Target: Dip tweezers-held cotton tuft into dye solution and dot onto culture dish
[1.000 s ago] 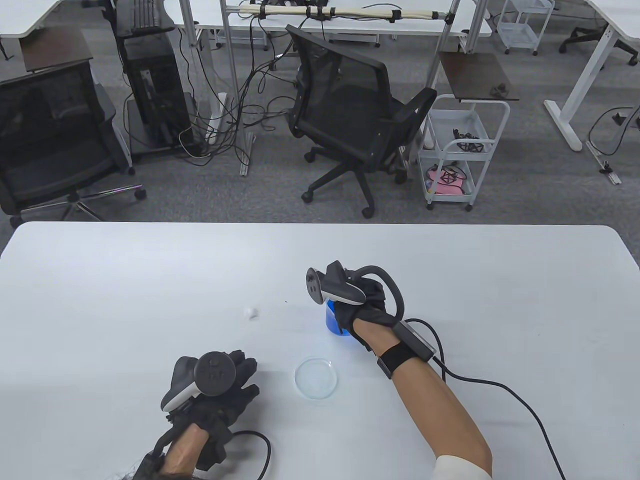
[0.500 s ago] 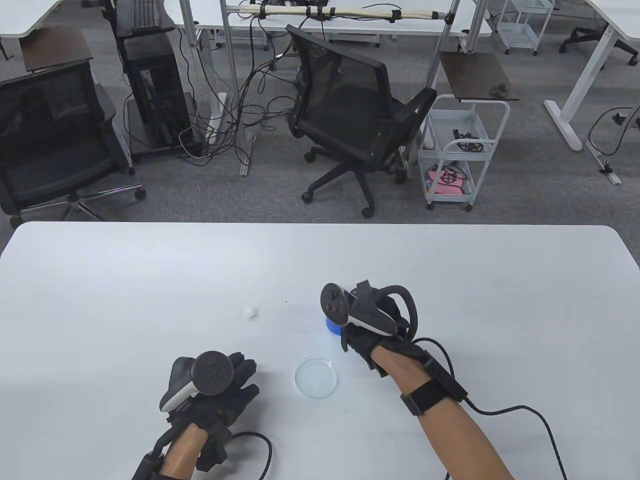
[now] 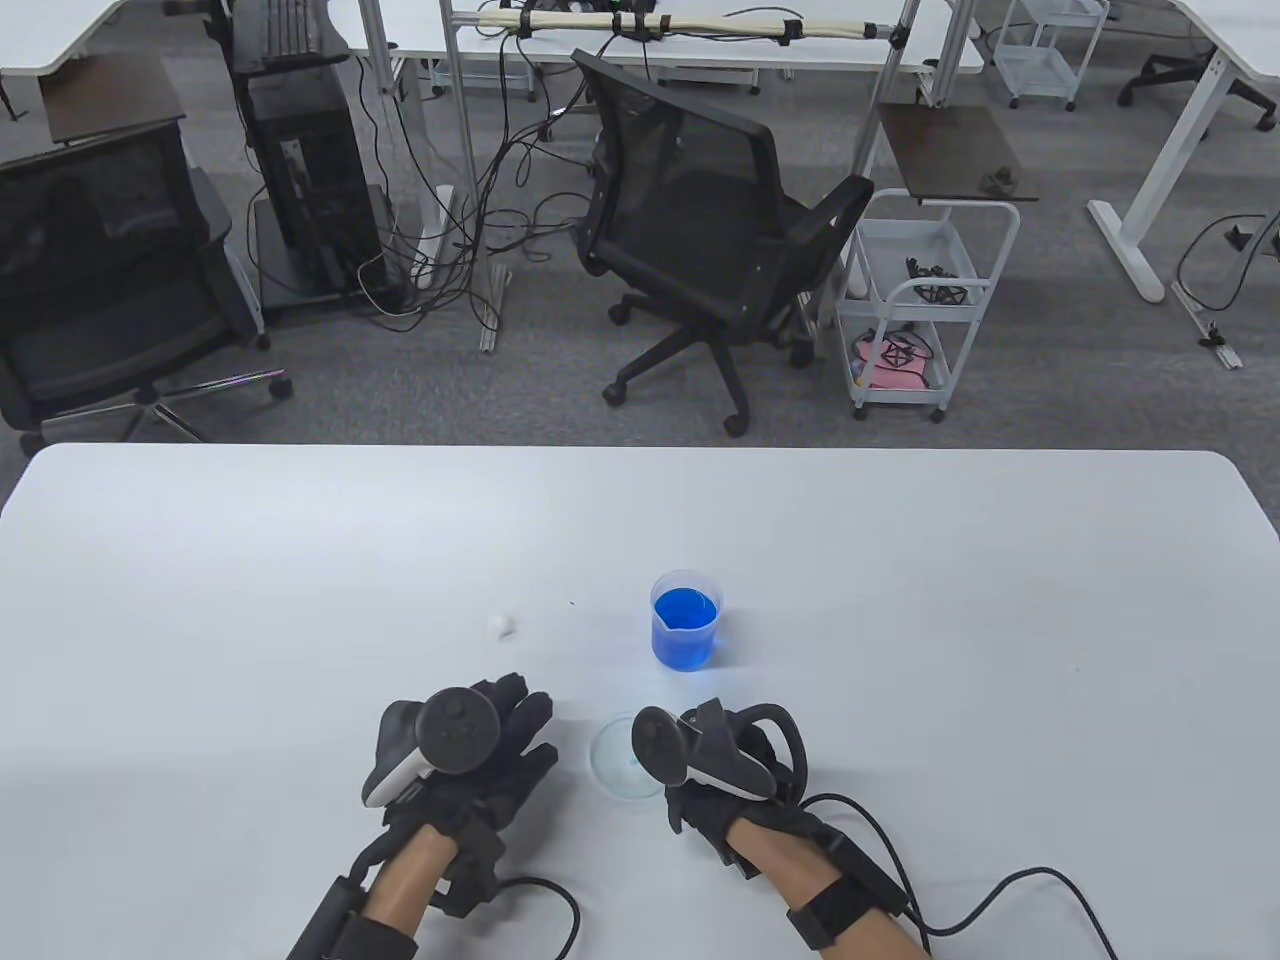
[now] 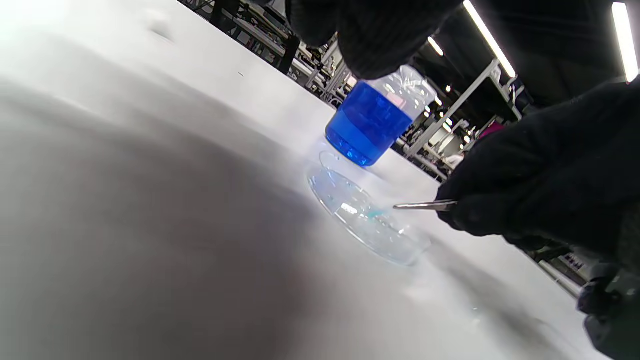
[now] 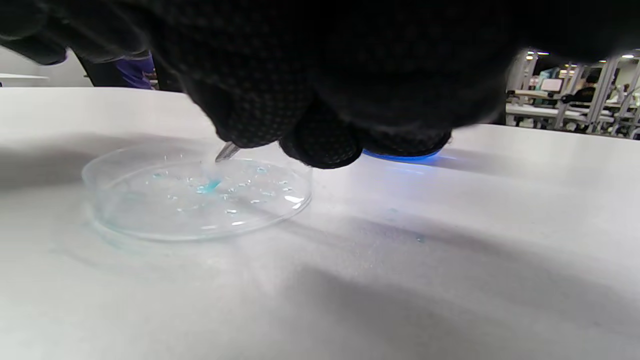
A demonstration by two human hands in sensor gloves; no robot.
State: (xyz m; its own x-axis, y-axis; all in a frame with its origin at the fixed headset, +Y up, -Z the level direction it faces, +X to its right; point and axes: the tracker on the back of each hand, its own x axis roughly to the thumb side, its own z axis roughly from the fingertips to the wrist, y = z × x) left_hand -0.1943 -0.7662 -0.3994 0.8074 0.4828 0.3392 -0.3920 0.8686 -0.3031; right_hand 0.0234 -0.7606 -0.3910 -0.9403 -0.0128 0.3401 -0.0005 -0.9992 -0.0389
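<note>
A clear beaker of blue dye (image 3: 686, 625) stands mid-table; it also shows in the left wrist view (image 4: 367, 125). The clear culture dish (image 3: 606, 760) lies just in front of it. My right hand (image 3: 700, 795) is over the dish's right side and pinches metal tweezers (image 4: 425, 205). Their tip holds a teal-dyed cotton tuft (image 5: 209, 186) down on the dish floor (image 5: 150, 227), among several small droplets. My left hand (image 3: 510, 730) rests on the table just left of the dish, fingers stretched out and holding nothing.
A loose white cotton tuft (image 3: 500, 626) lies on the table left of the beaker. A few tiny blue specks (image 5: 419, 238) mark the tabletop near the dish. Glove cables trail off the front edge (image 3: 1000, 890).
My right hand has drawn back from the beaker toward me and come down over the dish with the tweezers. My left hand has slid forward and right, closer to the dish.
</note>
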